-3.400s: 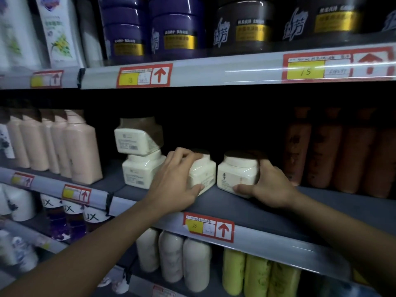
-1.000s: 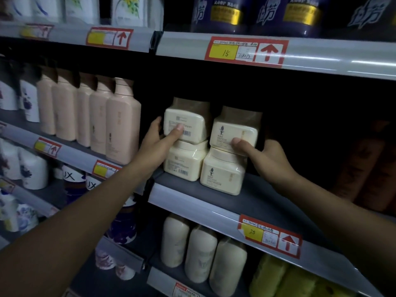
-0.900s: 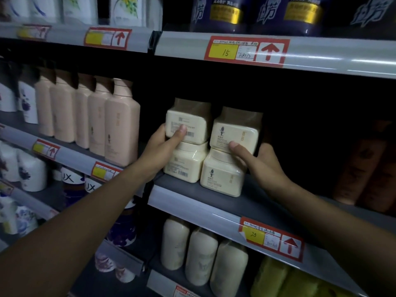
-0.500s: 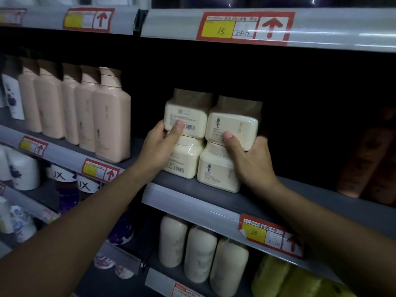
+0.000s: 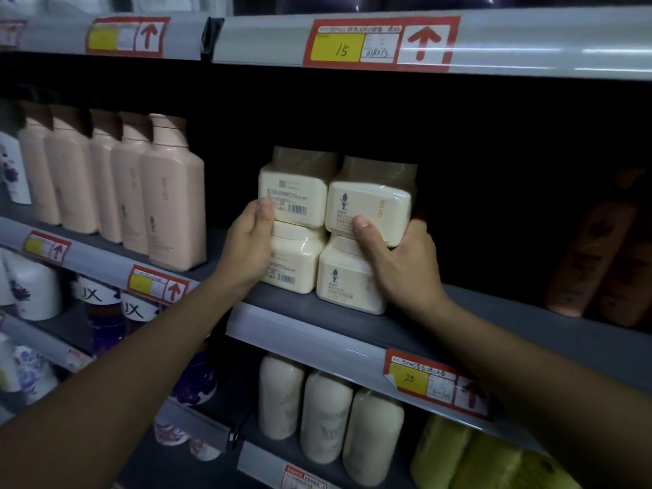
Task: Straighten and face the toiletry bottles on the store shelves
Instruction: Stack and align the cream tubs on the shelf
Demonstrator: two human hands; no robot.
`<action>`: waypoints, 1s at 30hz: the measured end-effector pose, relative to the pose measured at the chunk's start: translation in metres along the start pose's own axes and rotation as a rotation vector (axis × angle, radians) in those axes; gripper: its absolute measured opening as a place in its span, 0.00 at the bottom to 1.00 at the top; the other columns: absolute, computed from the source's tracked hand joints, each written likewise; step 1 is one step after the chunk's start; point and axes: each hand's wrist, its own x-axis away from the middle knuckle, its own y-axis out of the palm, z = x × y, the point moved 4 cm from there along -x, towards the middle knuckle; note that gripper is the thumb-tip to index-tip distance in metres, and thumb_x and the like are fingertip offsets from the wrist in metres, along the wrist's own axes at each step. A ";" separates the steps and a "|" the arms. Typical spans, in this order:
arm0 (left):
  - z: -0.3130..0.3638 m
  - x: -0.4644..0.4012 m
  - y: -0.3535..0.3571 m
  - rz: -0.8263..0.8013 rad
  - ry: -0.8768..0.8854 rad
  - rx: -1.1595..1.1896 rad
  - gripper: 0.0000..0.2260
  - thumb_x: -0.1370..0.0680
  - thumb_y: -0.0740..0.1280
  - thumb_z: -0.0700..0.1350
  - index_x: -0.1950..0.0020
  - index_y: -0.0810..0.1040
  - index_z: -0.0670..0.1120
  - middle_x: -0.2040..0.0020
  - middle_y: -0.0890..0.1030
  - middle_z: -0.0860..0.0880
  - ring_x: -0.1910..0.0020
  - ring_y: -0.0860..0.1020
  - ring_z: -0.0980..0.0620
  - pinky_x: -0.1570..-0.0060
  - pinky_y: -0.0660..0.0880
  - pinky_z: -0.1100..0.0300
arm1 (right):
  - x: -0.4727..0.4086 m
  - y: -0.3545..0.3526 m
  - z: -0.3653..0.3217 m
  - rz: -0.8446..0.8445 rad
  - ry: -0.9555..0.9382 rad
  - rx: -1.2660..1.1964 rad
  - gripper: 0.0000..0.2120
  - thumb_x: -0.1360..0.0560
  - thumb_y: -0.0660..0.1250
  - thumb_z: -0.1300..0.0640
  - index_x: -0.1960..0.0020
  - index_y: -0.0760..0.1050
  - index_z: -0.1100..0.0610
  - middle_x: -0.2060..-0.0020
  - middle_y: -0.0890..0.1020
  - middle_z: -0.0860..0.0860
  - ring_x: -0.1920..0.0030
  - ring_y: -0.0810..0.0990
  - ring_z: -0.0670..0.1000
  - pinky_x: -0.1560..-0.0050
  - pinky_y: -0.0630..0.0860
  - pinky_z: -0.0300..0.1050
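Observation:
Cream square jars with brown lids stand in two stacks of two on the grey middle shelf (image 5: 494,312). My left hand (image 5: 247,245) grips the left side of the upper left jar (image 5: 296,192), thumb on its barcode face, above the lower left jar (image 5: 296,259). My right hand (image 5: 398,262) grips the upper right jar (image 5: 370,210) from below and the right, thumb on its front, and covers part of the lower right jar (image 5: 342,280). The left jars show barcodes; the right jars show their front labels.
A row of pink bottles (image 5: 173,195) stands close to the left of the jars. Brown-orange bottles (image 5: 592,248) stand at the far right, with dark open shelf between. Cream bottles (image 5: 324,414) and yellow-green ones (image 5: 469,460) fill the shelf below. Price tags (image 5: 381,44) line the shelf edges.
Earlier the right-hand jars stood side by side on the shelf; now they are stacked. Over the last second my right hand closed under the upper right jar, and the stacks drew together.

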 end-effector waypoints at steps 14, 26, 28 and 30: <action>0.022 0.018 -0.009 0.082 -0.012 -0.257 0.16 0.13 0.57 0.57 0.38 0.78 0.50 0.49 0.82 0.59 0.53 0.79 0.68 0.58 0.72 0.74 | -0.001 -0.006 0.000 -0.199 -0.042 -0.002 0.42 0.32 0.62 0.19 0.37 0.81 0.54 0.44 0.85 0.47 0.46 0.85 0.43 0.47 0.85 0.49; 0.049 0.072 -0.011 0.255 0.040 -0.456 0.11 0.23 0.70 0.38 0.41 0.79 0.46 0.44 0.80 0.47 0.43 0.79 0.44 0.41 0.77 0.45 | 0.039 -0.066 0.004 -0.351 0.037 0.254 0.36 0.25 0.76 0.46 0.23 0.67 0.56 0.32 0.79 0.52 0.34 0.79 0.50 0.32 0.74 0.44; 0.064 0.089 -0.002 0.228 0.117 -0.460 0.11 0.25 0.70 0.36 0.44 0.78 0.47 0.47 0.80 0.49 0.44 0.78 0.44 0.43 0.77 0.44 | 0.050 -0.083 0.007 -0.344 0.034 0.297 0.30 0.24 0.75 0.47 0.26 0.72 0.55 0.36 0.81 0.51 0.38 0.80 0.49 0.35 0.75 0.42; 0.080 0.107 0.012 0.192 0.215 -0.466 0.13 0.27 0.71 0.34 0.47 0.78 0.48 0.50 0.78 0.50 0.47 0.77 0.45 0.46 0.75 0.47 | 0.060 -0.102 0.009 -0.340 0.033 0.340 0.24 0.23 0.74 0.48 0.31 0.76 0.55 0.41 0.83 0.49 0.43 0.81 0.47 0.39 0.75 0.39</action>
